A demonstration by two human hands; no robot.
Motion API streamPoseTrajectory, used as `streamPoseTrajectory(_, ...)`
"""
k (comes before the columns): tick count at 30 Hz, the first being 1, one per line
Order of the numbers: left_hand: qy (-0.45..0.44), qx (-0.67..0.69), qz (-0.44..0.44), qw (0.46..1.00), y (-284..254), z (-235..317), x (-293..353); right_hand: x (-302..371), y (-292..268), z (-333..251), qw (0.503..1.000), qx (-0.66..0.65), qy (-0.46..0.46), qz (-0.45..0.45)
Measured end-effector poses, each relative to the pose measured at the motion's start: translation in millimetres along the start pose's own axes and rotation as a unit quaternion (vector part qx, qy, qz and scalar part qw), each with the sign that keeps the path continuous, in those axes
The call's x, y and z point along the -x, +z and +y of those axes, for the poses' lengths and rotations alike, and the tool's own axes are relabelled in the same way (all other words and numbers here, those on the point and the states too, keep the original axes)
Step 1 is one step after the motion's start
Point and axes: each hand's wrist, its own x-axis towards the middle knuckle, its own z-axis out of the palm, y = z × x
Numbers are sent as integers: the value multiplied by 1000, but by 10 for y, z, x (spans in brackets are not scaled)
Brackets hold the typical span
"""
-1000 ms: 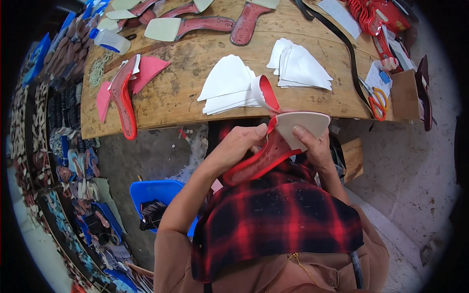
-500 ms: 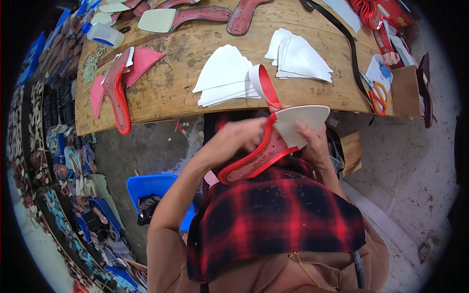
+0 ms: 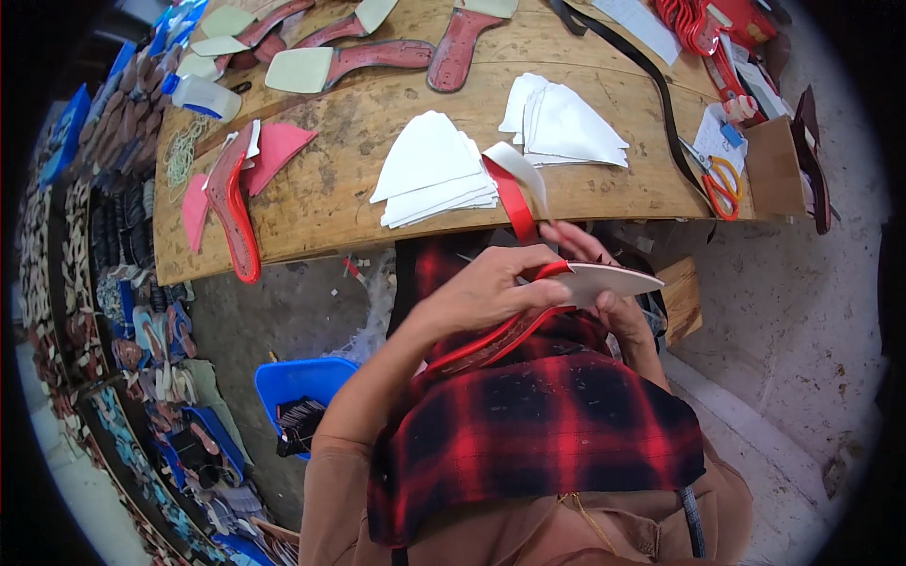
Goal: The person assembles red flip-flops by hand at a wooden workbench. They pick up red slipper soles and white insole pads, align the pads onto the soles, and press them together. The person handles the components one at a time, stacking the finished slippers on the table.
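Bottle (image 3: 203, 97): far left on the worktop (image 3: 330, 189), blue-capped; any print is too small to read.
Loose sole (image 3: 231, 203): red-edged, across pink sheets (image 3: 281, 154), one end at the worktop's near edge.
Blue tub (image 3: 300, 377): on the floor, nearer than that edge.
White stacks (image 3: 432, 160): two; a broad span of wood separates the left one from the pink sheets.
Left hand (image 3: 486, 288): grip closed, thumb and fingers pinching the held sole.
Red strip (image 3: 511, 198): white-backed, far of the held sole.
Held sole (image 3: 613, 278): between both hands, off the worktop, pale end pointing right.
Right hand (image 3: 628, 321): grip loosely open, fingers spread, thumb by the sole's near side.
Scissors (image 3: 725, 187): near right corner, overlapping paper (image 3: 713, 138); any writing is unreadable.
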Motion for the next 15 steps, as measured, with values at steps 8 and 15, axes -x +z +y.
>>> streamPoseTrajectory(8,124,-72,353,925,-313,-151,84,142,-302,-375,922,351,135,91)
streamPoseTrajectory(15,244,83,516,817,-521,183,-1,-434,200,-437,958,269,-34,96)
